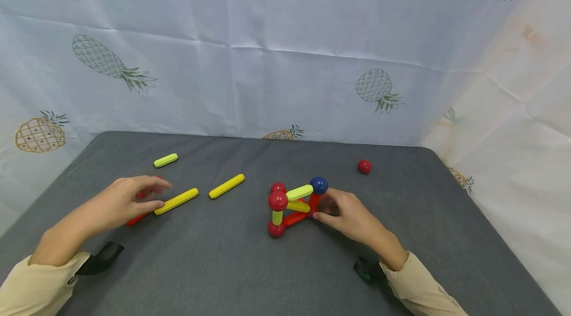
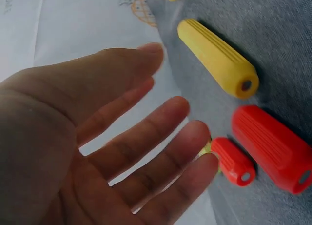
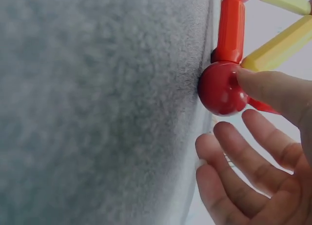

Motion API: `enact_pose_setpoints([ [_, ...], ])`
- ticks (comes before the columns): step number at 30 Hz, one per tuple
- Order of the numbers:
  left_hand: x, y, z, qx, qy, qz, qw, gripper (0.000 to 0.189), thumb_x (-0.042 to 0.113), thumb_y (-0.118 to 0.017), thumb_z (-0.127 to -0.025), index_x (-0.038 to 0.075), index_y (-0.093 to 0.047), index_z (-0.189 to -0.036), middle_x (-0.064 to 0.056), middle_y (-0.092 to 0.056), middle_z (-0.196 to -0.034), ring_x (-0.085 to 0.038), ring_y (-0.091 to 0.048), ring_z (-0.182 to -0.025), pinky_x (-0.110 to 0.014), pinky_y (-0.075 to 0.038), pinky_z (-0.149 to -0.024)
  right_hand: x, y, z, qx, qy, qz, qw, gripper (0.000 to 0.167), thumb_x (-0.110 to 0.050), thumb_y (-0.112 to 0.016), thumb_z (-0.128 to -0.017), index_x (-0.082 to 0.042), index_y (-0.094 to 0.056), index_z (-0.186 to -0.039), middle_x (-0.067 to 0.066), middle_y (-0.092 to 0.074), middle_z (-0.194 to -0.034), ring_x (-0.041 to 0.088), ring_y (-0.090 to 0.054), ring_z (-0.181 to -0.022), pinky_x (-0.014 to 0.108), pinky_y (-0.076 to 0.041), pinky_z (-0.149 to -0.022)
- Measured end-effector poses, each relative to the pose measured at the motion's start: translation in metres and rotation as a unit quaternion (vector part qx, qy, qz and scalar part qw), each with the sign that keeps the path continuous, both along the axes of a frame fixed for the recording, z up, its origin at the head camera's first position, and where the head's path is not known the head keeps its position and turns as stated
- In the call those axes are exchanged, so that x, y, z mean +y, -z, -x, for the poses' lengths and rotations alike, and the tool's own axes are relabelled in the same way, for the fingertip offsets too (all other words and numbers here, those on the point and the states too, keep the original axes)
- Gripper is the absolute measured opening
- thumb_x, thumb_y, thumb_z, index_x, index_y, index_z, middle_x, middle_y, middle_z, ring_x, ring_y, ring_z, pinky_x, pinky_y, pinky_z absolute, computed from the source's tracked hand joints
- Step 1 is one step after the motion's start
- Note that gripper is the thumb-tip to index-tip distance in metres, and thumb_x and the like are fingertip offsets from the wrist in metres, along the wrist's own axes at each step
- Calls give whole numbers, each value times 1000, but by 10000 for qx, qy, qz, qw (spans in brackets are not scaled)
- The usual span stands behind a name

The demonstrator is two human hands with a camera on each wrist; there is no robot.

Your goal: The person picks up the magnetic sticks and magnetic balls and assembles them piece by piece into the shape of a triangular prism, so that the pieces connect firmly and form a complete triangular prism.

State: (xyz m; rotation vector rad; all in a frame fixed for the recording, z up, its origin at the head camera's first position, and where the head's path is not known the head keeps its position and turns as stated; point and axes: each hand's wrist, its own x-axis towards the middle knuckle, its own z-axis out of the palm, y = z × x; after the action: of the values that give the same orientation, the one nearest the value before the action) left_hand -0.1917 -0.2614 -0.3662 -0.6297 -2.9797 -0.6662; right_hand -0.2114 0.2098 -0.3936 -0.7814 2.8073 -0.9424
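My left hand [image 1: 120, 202] hovers over two red magnetic sticks [image 2: 270, 149], its thumb close to a yellow stick [image 1: 176, 201]. In the left wrist view its fingers are spread, with nothing between them. A small magnetic stick-and-ball structure [image 1: 296, 219] stands on the table, made of red, yellow and pale green sticks. Red balls join its corners, and a blue ball [image 1: 318, 185] tops the right side. My right hand [image 1: 352, 217] holds the structure's near right corner. Its thumb presses a red ball [image 3: 222, 91], and the other fingers curve beside and behind that corner.
Another yellow stick [image 1: 226, 186] lies between the left hand and the structure. A short pale green stick [image 1: 165, 160] is farther back on the left. One loose red ball [image 1: 364, 166] sits at the back right. Behind the grey table [image 1: 214, 266] hangs a pineapple-print cloth [image 1: 250, 88].
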Motion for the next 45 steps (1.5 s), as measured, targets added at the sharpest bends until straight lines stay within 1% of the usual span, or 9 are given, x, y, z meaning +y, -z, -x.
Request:
enact_pose_setpoints([
  [3,-4,2,2,-273,19,69,9996,36,15,-77,-85,5,-68,-118,9,-55,-82,4,-43,-72,-21,-40,-61,2,-4,-5,-81,154,-176,9997,22,-25,-74,-90,-11,-65,-104,0,-69,-95,7,-63,-82,24,-54,-73],
  [6,-8,4,4,-550,-7,173,9983,39,15,-78,-84,3,-67,-119,7,-58,-87,3,-44,-73,-22,-41,-61,3,-7,-10,-259,159,-279,9991,20,-26,-73,-90,-12,-65,-103,-3,-69,-96,6,-63,-83,23,-54,-74],
  [11,-13,7,7,-859,-73,351,9957,41,18,-79,-82,4,-67,-119,2,-64,-97,3,-48,-76,-22,-44,-62,-1,-8,-19,-395,-279,-126,9987,21,-25,-72,-91,-11,-67,-106,-6,-70,-97,2,-65,-84,24,-56,-77],
  [16,-16,10,9,-1043,-104,492,9933,42,19,-81,-81,5,-67,-118,4,-60,-92,1,-45,-73,-22,-42,-62,-12,-10,-25,-442,-641,-11,9970,26,-28,-71,-93,-10,-67,-112,-7,-70,-97,1,-65,-85,26,-56,-80],
  [26,-22,14,11,-1382,-144,514,9890,38,10,-79,-81,7,-66,-116,1,-54,-89,-5,-43,-70,-23,-38,-59,-40,-7,-28,-513,-1003,-39,9936,31,-25,-70,-93,-13,-66,-122,-10,-70,-93,-2,-63,-85,23,-55,-77],
  [33,-23,15,10,-1485,-171,498,9875,32,7,-78,-81,9,-67,-112,1,-53,-85,-6,-44,-69,-23,-38,-59,-52,-3,-27,-633,-1185,-187,9908,36,-24,-71,-93,-14,-61,-126,-12,-66,-88,-5,-59,-77,19,-53,-72],
  [38,-21,13,11,-1522,-142,475,9871,31,7,-76,-83,7,-67,-112,1,-55,-85,-7,-44,-68,-23,-39,-58,-54,2,-25,-528,-1314,-111,9899,35,-24,-71,-93,-14,-61,-125,-11,-66,-86,-5,-59,-75,19,-52,-70],
  [41,-18,10,9,-1386,-85,460,9892,29,8,-77,-83,8,-67,-111,2,-56,-84,-7,-44,-69,-23,-39,-58,-53,3,-24,-534,-1363,-36,9892,34,-25,-71,-93,-14,-61,-124,-10,-66,-86,-5,-59,-76,19,-53,-71],
  [45,-11,7,7,-973,52,394,9945,27,8,-77,-83,12,-68,-108,5,-51,-77,-3,-41,-67,-22,-36,-58,-52,2,-25,-580,-1416,-1,9882,32,-26,-72,-92,-14,-62,-121,-10,-65,-87,-5,-59,-78,19,-53,-74],
])
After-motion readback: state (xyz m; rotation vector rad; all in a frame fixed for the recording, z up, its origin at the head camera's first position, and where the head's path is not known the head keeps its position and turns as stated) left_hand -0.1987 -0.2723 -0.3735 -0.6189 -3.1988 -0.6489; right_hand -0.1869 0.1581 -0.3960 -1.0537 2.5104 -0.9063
